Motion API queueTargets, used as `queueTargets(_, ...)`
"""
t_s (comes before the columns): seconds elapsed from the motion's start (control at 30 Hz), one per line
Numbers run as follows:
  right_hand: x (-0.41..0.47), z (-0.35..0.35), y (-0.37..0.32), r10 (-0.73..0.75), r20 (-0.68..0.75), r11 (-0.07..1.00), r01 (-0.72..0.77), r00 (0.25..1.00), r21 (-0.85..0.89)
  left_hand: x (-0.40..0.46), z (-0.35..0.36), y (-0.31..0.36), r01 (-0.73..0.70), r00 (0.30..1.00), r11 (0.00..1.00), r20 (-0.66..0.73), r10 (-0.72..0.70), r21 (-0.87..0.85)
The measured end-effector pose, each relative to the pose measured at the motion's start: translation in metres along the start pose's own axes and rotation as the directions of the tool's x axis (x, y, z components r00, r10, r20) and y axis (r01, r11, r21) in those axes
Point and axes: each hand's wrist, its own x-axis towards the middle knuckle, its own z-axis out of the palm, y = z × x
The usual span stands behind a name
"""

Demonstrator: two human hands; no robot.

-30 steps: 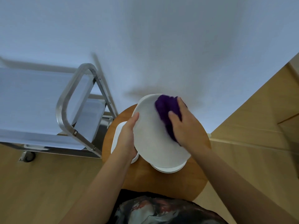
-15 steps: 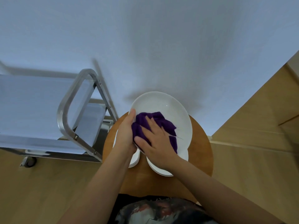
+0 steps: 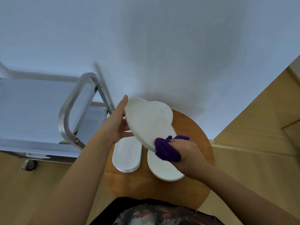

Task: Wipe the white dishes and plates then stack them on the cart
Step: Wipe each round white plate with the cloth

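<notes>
I hold a white plate (image 3: 148,122) tilted above the round wooden table (image 3: 199,143). My left hand (image 3: 118,124) supports its left rim, fingers straight, thumb behind the plate. At the plate's lower right edge, my right hand (image 3: 183,150) grips a bunched purple cloth (image 3: 167,149) pressed to the rim. Below on the table lie a stack of white oblong dishes (image 3: 126,156) on the left and a stack of white round plates (image 3: 164,169) on the right. The steel cart (image 3: 71,108) stands to the left.
The cart's flat top shelf (image 3: 32,108) reaches from the left edge to its curved handle beside the table. A caster (image 3: 30,164) shows under it. A white wall fills the background; wooden floor (image 3: 253,168) lies to the right and below.
The plate has been turned from face up to tilted on edge. My right hand slid the purple cloth from the plate's middle down to its lower right rim. My left hand shifted up along the left rim.
</notes>
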Motion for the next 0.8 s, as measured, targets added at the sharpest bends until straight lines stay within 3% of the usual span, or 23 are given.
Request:
queueTargets(0.03, 0.004, -0.005, -0.006, 0.137, 0.002, 0.98, -0.136, 0.991, 0.147, 0.002, -0.002, 0.001, 0.015, 1.0, 1.0, 0.027, -0.016, 0.026)
queueTargets(0.1, 0.013, -0.014, -0.013, 0.36, 0.061, 0.817, -0.346, 0.931, 0.461, 0.008, -0.003, -0.006, 0.031, 0.999, 0.998, 0.02, -0.032, 0.047)
queueTargets(0.2, 0.023, -0.023, -0.01, 0.444, 0.134, 0.406, -0.332, 0.886, 0.851, 0.019, -0.001, -0.038, 0.106, 0.984, 0.993, -0.14, -0.114, -0.061)
queueTargets(0.3, 0.025, -0.025, -0.001, 0.465, 0.186, 0.187, -0.301, 0.866, 0.935, 0.019, 0.007, -0.067, 0.177, 0.972, 0.909, -0.076, -0.221, -0.376)
queueTargets(0.4, 0.02, -0.027, 0.013, 0.506, 0.279, 0.119, -0.386, 0.816, 0.915, 0.018, 0.01, -0.068, 0.031, 0.981, 0.891, -0.159, -0.115, -0.453)
queueTargets(0.47, 0.015, -0.029, 0.024, 0.566, 0.275, 0.201, -0.454, 0.777, 0.868, 0.015, 0.009, -0.058, -0.059, 0.946, 0.92, -0.317, -0.072, -0.387)
queueTargets(0.53, 0.011, -0.03, 0.034, 0.691, 0.145, 0.294, -0.459, 0.708, 0.838, 0.014, 0.005, -0.045, -0.123, 0.874, 0.954, -0.485, -0.026, -0.273)
queueTargets(0.6, 0.012, -0.033, 0.038, 0.738, 0.021, 0.351, -0.41, 0.674, 0.842, 0.013, -0.001, -0.033, -0.203, 0.795, 0.979, -0.579, 0.183, 0.03)
queueTargets(0.7, 0.028, -0.032, 0.026, 0.576, -0.037, 0.562, -0.363, 0.817, 0.743, 0.007, 0.006, -0.018, -0.323, 0.679, 0.796, -0.46, 0.572, 0.511)
queueTargets(0.77, 0.046, -0.03, 0.014, 0.316, -0.058, 0.829, -0.246, 0.947, 0.502, 0.003, 0.019, -0.011, -0.33, 0.664, 0.619, -0.291, 0.689, 0.713)
queueTargets(0.8, 0.053, -0.028, 0.011, 0.171, -0.008, 0.94, -0.161, 0.985, 0.3, 0.002, 0.025, -0.01, -0.323, 0.673, 0.544, -0.216, 0.707, 0.774)
